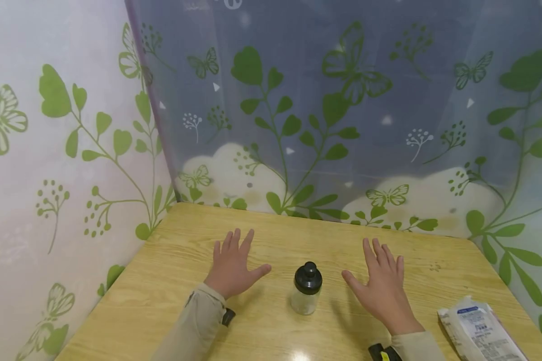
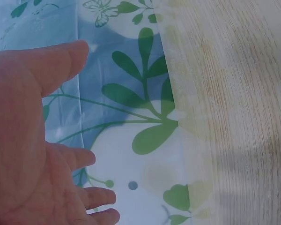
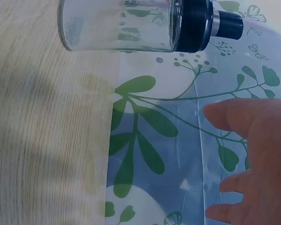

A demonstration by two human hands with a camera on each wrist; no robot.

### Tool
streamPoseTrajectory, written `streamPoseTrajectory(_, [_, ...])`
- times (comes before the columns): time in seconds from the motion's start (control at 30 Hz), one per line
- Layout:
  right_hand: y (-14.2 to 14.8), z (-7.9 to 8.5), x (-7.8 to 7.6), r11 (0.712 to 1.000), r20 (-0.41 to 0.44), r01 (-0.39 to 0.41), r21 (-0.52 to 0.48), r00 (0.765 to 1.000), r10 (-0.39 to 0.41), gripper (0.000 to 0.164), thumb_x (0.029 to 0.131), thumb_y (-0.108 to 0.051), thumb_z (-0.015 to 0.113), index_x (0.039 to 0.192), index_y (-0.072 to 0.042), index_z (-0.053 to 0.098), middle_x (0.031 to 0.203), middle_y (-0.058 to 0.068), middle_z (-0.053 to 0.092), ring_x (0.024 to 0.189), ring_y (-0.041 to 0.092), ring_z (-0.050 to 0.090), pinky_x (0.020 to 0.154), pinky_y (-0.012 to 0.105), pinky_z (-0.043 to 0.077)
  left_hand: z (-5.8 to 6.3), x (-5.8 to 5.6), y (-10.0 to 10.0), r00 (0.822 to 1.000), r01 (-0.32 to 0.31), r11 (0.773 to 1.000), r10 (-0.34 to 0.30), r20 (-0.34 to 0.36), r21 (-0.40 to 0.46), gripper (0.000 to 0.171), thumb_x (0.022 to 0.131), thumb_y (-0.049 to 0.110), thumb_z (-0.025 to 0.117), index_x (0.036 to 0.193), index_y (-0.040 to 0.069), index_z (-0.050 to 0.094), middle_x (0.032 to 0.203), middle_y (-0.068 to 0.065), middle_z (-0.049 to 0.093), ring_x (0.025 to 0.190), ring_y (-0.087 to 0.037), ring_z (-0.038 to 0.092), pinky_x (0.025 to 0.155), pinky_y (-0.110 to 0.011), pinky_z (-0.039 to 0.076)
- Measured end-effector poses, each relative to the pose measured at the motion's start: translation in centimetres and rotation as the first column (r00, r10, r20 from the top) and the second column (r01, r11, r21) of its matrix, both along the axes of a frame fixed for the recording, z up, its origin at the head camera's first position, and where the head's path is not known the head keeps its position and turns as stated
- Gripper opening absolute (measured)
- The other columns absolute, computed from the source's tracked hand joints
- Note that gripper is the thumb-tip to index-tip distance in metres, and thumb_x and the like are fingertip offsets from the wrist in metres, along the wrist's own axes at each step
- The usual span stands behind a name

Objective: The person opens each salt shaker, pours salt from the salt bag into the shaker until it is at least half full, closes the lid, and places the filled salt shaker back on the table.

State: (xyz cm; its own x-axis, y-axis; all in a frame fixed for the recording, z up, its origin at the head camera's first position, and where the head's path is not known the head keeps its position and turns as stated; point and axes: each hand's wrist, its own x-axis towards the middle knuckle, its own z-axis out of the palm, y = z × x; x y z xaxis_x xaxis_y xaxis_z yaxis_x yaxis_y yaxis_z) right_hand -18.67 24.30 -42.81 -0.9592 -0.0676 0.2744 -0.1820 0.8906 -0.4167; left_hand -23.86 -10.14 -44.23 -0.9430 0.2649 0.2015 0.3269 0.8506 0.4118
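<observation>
A small clear glass bottle (image 1: 304, 303) with a black knobbed lid (image 1: 308, 279) stands upright on the wooden table (image 1: 162, 281), between the two hands. To its left is my left hand (image 1: 233, 268), fingers spread and holding nothing. My right hand (image 1: 381, 288) is on the other side, likewise spread and apart from the bottle. In the right wrist view the glass bottle (image 3: 117, 26) appears sideways at the top, with the right hand (image 3: 260, 154) below it. The left wrist view shows only the left hand (image 2: 33, 126), the table and the curtain behind.
A white printed plastic packet (image 1: 481, 331) lies at the table's right front, beyond my right forearm. A curtain (image 1: 271, 110) with green leaves and butterflies hangs along the table's back edge. Similar patterned sheeting (image 1: 63, 165) borders the left side.
</observation>
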Motion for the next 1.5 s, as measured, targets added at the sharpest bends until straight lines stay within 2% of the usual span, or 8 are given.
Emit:
streamPoseTrajectory(0.27, [-0.1, 0.2, -0.1, 1.000, -0.013, -0.008, -0.018, 1.000, 0.008, 0.096, 0.098, -0.051, 0.067, 0.163, 0.002, 0.020, 0.165, 0.034, 0.017, 0.151, 0.056, 0.010, 0.118, 0.074, -0.003, 0.3, 0.0, 0.2, 1.000, 0.016, 0.998, -0.017, 0.024, 0.054, 0.093, 0.095, 0.059, 0.066, 0.165, 0.012, 0.026, 0.166, -0.028, 0.021, 0.155, -0.048, 0.014, 0.120, -0.072, 0.014])
streamPoseTrajectory(0.5, [-0.4, 0.3, -0.1, 0.999, -0.012, -0.021, -0.050, 1.000, 0.020, 0.096, 0.098, -0.054, 0.066, 0.162, 0.002, 0.022, 0.164, 0.033, 0.020, 0.151, 0.056, 0.012, 0.118, 0.074, -0.001, 0.3, 0.0, 0.7, 0.978, 0.109, 0.974, -0.141, 0.156, 0.198, 0.098, 0.093, 0.063, 0.067, 0.167, 0.022, 0.018, 0.172, -0.018, 0.009, 0.157, -0.042, 0.008, 0.115, -0.067, 0.033])
streamPoseTrajectory(0.67, [-0.5, 0.3, -0.2, 0.997, -0.008, -0.020, -0.078, 1.000, 0.019, 0.096, 0.098, -0.051, 0.068, 0.160, 0.007, 0.022, 0.163, 0.034, 0.021, 0.151, 0.055, 0.012, 0.119, 0.072, -0.001, 0.3, 0.3, 1.6, 0.956, 0.175, 0.956, -0.222, 0.192, 0.234, 0.101, 0.090, 0.063, 0.071, 0.167, 0.028, 0.016, 0.173, -0.011, 0.010, 0.156, -0.040, 0.016, 0.112, -0.064, 0.039])
streamPoseTrajectory(0.8, [-0.6, 0.3, -0.2, 0.994, -0.018, -0.024, -0.106, 1.000, 0.022, 0.093, 0.098, -0.047, 0.070, 0.157, 0.009, 0.025, 0.161, 0.034, 0.026, 0.151, 0.054, 0.014, 0.120, 0.071, 0.002, 0.1, 0.6, 2.6, 0.936, 0.247, 0.926, -0.304, 0.177, 0.284, 0.102, 0.087, 0.061, 0.076, 0.166, 0.028, 0.020, 0.171, -0.004, 0.020, 0.154, -0.035, 0.027, 0.115, -0.059, 0.039])
streamPoseTrajectory(1.03, [-1.0, 0.3, -0.1, 0.988, -0.096, -0.047, -0.144, 0.995, 0.033, 0.082, 0.096, -0.041, 0.073, 0.153, 0.006, 0.037, 0.154, 0.029, 0.037, 0.146, 0.051, 0.026, 0.120, 0.071, 0.007, -0.5, 1.1, 4.3, 0.869, 0.328, 0.815, -0.458, 0.184, 0.478, 0.096, 0.089, 0.051, 0.079, 0.165, 0.023, 0.025, 0.163, 0.000, 0.033, 0.146, -0.025, 0.038, 0.116, -0.046, 0.041])
streamPoseTrajectory(1.1, [-1.2, 0.3, -0.1, 0.987, -0.121, -0.056, -0.148, 0.992, 0.038, 0.078, 0.096, -0.040, 0.074, 0.150, 0.005, 0.041, 0.151, 0.028, 0.041, 0.143, 0.050, 0.031, 0.120, 0.072, 0.009, -0.6, 1.2, 4.6, 0.860, 0.334, 0.800, -0.474, 0.186, 0.498, 0.095, 0.090, 0.048, 0.079, 0.164, 0.021, 0.026, 0.163, -0.001, 0.034, 0.147, -0.025, 0.037, 0.117, -0.046, 0.040])
streamPoseTrajectory(1.4, [-2.9, -0.3, 0.3, 0.977, -0.138, -0.114, -0.181, 0.986, 0.090, 0.070, 0.093, -0.041, 0.077, 0.144, 0.000, 0.050, 0.144, 0.022, 0.055, 0.141, 0.046, 0.041, 0.121, 0.071, 0.008, -2.3, 1.4, 6.0, 0.865, 0.300, 0.817, -0.450, 0.220, 0.493, 0.098, 0.087, 0.046, 0.083, 0.164, 0.023, 0.026, 0.157, -0.004, 0.044, 0.142, -0.024, 0.045, 0.116, -0.047, 0.040])
streamPoseTrajectory(1.5, [-4.0, -0.9, 0.6, 0.969, -0.096, -0.156, -0.194, 0.986, 0.140, 0.075, 0.092, -0.045, 0.077, 0.148, -0.003, 0.048, 0.145, 0.018, 0.055, 0.139, 0.043, 0.045, 0.119, 0.069, 0.021, -3.2, 1.7, 6.7, 0.867, 0.278, 0.817, -0.440, 0.234, 0.505, 0.096, 0.086, 0.046, 0.084, 0.162, 0.022, 0.031, 0.154, -0.001, 0.048, 0.137, -0.023, 0.051, 0.111, -0.044, 0.046])
